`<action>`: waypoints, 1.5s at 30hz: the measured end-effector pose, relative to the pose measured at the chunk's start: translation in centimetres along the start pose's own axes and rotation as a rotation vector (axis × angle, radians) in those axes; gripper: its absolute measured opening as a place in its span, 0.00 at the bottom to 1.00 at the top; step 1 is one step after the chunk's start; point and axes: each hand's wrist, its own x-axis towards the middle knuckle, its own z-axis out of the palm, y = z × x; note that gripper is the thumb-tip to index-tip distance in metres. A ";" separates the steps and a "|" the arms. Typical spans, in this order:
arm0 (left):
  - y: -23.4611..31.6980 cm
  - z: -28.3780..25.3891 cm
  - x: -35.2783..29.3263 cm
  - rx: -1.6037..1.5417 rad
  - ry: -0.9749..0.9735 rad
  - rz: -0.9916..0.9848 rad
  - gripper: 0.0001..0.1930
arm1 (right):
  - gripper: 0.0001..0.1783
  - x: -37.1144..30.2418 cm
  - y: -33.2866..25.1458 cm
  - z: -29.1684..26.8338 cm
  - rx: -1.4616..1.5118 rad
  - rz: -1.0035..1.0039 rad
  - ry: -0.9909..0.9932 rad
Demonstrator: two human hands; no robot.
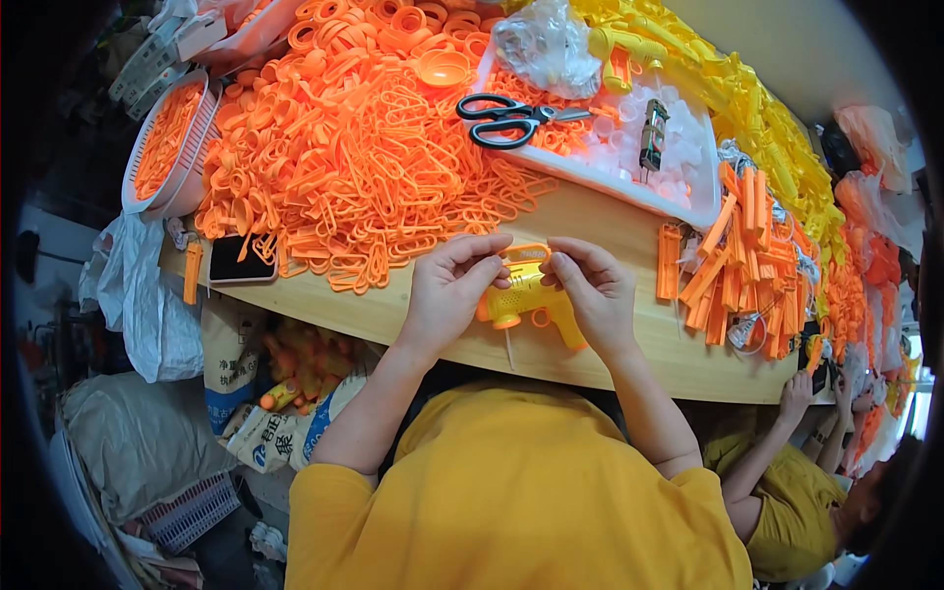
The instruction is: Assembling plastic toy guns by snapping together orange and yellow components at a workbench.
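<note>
A yellow toy gun with orange parts lies at the table's front edge, its handle pointing right toward me. A thin pale wire or strip hangs down from its left end. Along its upper side sits a small curved orange plastic piece. My left hand is closed in a pinch at the left end of this piece. My right hand pinches at its right end, thumb and forefinger together. The fingertips partly cover the ends of the piece, and both hands touch or nearly touch the gun.
A big heap of orange plastic parts fills the back left. Black-handled scissors lie on a white tray of clear caps. Orange sticks and yellow shells pile up right. A phone lies left; a co-worker sits right.
</note>
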 end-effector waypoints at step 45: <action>-0.3 3.5 0.0 0.928 -0.243 0.704 0.14 | 0.14 -2.0 -0.3 -2.6 0.187 0.230 0.190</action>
